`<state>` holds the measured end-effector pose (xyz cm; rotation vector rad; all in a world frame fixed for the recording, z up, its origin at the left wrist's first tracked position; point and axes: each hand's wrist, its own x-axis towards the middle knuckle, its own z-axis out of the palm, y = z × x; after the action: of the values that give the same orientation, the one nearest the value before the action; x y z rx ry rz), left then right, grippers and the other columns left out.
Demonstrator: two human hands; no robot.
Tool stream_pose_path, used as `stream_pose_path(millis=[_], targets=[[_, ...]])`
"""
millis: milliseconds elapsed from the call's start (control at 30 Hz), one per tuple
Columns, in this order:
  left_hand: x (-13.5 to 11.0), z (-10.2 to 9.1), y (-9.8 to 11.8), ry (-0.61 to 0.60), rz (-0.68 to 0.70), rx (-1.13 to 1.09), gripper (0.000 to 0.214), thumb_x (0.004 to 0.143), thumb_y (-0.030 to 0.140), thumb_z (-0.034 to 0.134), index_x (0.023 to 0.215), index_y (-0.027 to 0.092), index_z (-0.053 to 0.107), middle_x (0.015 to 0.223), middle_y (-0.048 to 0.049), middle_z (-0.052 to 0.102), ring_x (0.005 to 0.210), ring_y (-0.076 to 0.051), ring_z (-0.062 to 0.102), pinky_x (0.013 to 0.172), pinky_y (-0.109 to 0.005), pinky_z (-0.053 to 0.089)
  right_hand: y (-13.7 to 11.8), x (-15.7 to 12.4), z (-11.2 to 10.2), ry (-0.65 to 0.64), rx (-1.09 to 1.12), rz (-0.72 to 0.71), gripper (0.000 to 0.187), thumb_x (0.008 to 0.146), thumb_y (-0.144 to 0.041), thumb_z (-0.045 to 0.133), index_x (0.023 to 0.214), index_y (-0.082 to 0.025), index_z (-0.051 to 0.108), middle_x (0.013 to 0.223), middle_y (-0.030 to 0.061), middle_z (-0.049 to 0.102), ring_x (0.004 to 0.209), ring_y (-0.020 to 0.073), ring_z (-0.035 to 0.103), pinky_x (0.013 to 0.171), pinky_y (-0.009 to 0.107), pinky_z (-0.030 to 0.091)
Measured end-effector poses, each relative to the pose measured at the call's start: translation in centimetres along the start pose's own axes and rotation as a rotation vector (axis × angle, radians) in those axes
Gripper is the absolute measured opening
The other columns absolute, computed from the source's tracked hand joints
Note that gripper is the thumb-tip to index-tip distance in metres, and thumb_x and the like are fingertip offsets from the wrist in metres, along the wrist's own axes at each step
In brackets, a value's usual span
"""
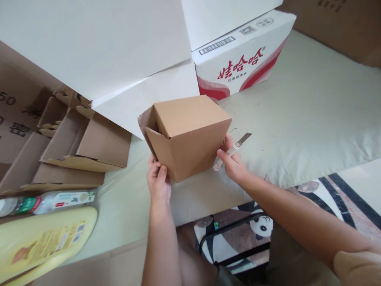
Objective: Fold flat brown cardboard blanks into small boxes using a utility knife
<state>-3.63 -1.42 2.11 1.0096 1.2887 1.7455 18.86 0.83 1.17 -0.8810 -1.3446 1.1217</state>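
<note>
Fingers (162,172) of the left hand (160,186) pinch a brown cardboard box (195,149), right hand (235,165) clutching a white-handled steel-bladed knife (232,150), whose exposed edge might cut skin if the box slips.

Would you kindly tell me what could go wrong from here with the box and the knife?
The right hand, close against the box, holds a knife with its blade bared, so a slip might cut skin or nick the cloth. The left hand grips near the open flap, which could bend if it takes the box's weight.
</note>
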Motion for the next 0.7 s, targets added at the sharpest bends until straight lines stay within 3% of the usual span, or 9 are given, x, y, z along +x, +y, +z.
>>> stream_pose_path(millis=[67, 133, 200, 267, 433, 700], targets=[[0.2, 0.0, -0.1, 0.013, 0.000, -0.021, 0.041, 0.066, 0.055, 0.079, 0.067, 0.017, 0.063, 0.119, -0.0083, 0.060, 0.117, -0.024, 0.053, 0.096, -0.033, 0.045, -0.1, 0.1, -0.2, -0.002, -0.012, 0.029, 0.054, 0.093, -0.048, 0.039, 0.144, -0.031, 0.032, 0.143, 0.0076, 0.049, 0.132, 0.0249, 0.045, 0.103, 0.045, 0.046], [0.4, -0.1, 0.0, 0.075, -0.002, -0.070, 0.041, 0.069, 0.057, 0.077, 0.081, 0.019, 0.070, 0.115, -0.0075, 0.063, 0.113, -0.023, 0.056, 0.095, -0.032, 0.046, -0.3, 0.1, -0.5, -0.009, -0.019, 0.125, 0.044, 0.092, -0.048, 0.042, 0.130, -0.026, 0.045, 0.113, 0.0084, 0.062, 0.104, 0.0225, 0.059, 0.082, 0.038, 0.052], [0.6, -0.2, 0.2, 0.174, -0.024, -0.100, 0.043, 0.069, 0.057, 0.077, 0.092, 0.021, 0.072, 0.109, -0.0061, 0.066, 0.106, -0.020, 0.060, 0.091, -0.032, 0.048, -0.5, -0.1, -0.8, -0.071, -0.033, 0.256, 0.033, 0.091, -0.047, 0.045, 0.114, -0.024, 0.051, 0.078, 0.0013, 0.057, 0.070, 0.0167, 0.055, 0.061, 0.030, 0.047], [0.7, -0.4, 0.4, 0.261, -0.059, -0.120, 0.045, 0.068, 0.057, 0.078, 0.094, 0.021, 0.072, 0.105, -0.0051, 0.068, 0.100, -0.019, 0.062, 0.087, -0.031, 0.051, -0.7, -0.3, -1.0, -0.171, -0.036, 0.320, 0.028, 0.092, -0.050, 0.045, 0.103, -0.024, 0.049, 0.062, -0.0050, 0.044, 0.053, 0.0126, 0.042, 0.052, 0.026, 0.039], [0.9, -0.6, 0.3, 0.285, -0.063, -0.114, 0.045, 0.069, 0.058, 0.077, 0.093, 0.021, 0.072, 0.104, -0.0057, 0.070, 0.099, -0.019, 0.063, 0.086, -0.032, 0.051, -1.0, -0.2, -0.6, -0.301, -0.046, 0.460, 0.039, 0.098, -0.053, 0.026, 0.081, -0.023, 0.044, 0.054, -0.0054, 0.043, 0.046, 0.0113, 0.041, 0.048, 0.025, 0.036], [0.9, -1.1, -0.2, 0.283, 0.014, 0.008, 0.052, 0.069, 0.065, 0.073, 0.093, 0.019, 0.071, 0.098, -0.0071, 0.072, 0.095, -0.021, 0.066, 0.083, -0.033, 0.054, -2.0, 1.2, -1.5, -0.304, -0.256, 0.585, 0.035, 0.099, -0.042, 0.032, 0.084, -0.019, 0.055, 0.051, -0.0058, 0.043, 0.044, 0.0100, 0.045, 0.048, 0.022, 0.037]])
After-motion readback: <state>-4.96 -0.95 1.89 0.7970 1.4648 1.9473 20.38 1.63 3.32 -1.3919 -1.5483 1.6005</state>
